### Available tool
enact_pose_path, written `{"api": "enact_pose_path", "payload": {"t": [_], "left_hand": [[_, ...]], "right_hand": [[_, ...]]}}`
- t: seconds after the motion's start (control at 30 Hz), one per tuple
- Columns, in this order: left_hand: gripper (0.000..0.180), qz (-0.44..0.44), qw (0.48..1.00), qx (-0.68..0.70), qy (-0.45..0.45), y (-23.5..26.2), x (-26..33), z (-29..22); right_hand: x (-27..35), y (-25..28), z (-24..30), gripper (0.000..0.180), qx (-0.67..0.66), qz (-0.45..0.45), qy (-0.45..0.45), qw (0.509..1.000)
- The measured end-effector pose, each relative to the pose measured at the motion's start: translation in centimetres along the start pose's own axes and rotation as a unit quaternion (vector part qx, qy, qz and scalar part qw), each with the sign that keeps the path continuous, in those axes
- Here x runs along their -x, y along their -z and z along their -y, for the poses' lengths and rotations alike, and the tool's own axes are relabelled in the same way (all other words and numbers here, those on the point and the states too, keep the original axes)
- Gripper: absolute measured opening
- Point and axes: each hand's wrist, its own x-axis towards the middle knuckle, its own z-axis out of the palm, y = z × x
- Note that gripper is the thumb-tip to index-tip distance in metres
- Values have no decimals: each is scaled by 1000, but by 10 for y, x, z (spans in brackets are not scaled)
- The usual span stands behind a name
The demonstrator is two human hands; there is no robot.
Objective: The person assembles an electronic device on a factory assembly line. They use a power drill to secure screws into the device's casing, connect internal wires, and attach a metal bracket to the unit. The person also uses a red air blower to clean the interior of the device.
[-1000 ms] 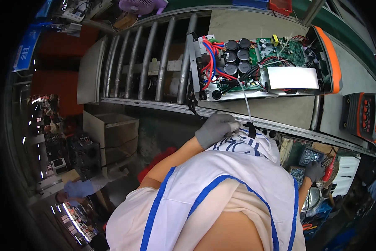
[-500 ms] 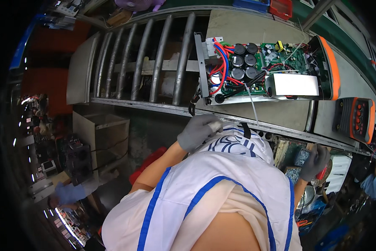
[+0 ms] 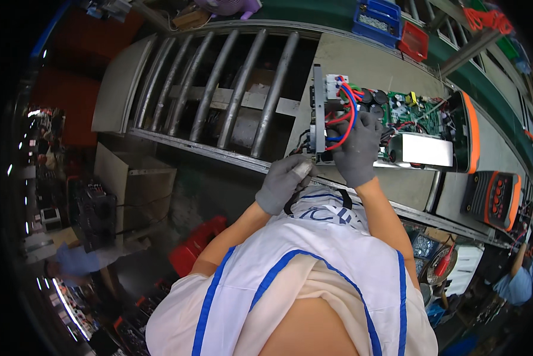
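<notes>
An opened electrical unit [image 3: 423, 110] with an orange-edged front, a green circuit board and a grey end plate [image 3: 319, 110] lies on the bench. My right hand [image 3: 360, 151], in a grey glove, reaches into it beside the red and blue wires [image 3: 350, 113] and the black round capacitors [image 3: 378, 98]. Its fingers look stretched out, though the tips are hidden among the parts. My left hand [image 3: 283, 185], also gloved, is closed at the bench's near edge, just below black cables [image 3: 304, 142] by the end plate. What it pinches, if anything, I cannot make out. A silvery metal box [image 3: 425, 149] sits on the unit's near side.
Metal rollers [image 3: 275, 95] run to the left. A second orange-and-black unit [image 3: 493, 199] stands at the right. Blue [image 3: 376, 22] and red [image 3: 413, 41] bins are at the back. A red-handled tool [image 3: 445, 261] lies among parts at lower right. Another person [image 3: 518, 279] is at far right.
My right hand has moved from the lower right, beside the bench, up and left into the opened unit. My left hand stays closed near the bench edge. The view has shifted.
</notes>
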Motion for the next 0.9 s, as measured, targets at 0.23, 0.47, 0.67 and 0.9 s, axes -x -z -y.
{"api": "enact_pose_path", "payload": {"t": [0.23,0.47,0.67,0.9], "left_hand": [[34,-39,977,-151,-149,8,-8,23],[26,-29,991,-25,-128,-3,-26,45],[28,-49,988,35,-145,-15,-26,42],[27,-79,981,36,-171,-15,-22,40]], "right_hand": [[-1,-6,4,33,-133,-80,60,986],[-5,-5,-12,24,-167,5,61,984],[-12,-10,-26,31,-389,95,-60,914],[-12,-13,-17,25,-274,39,3,961]]}}
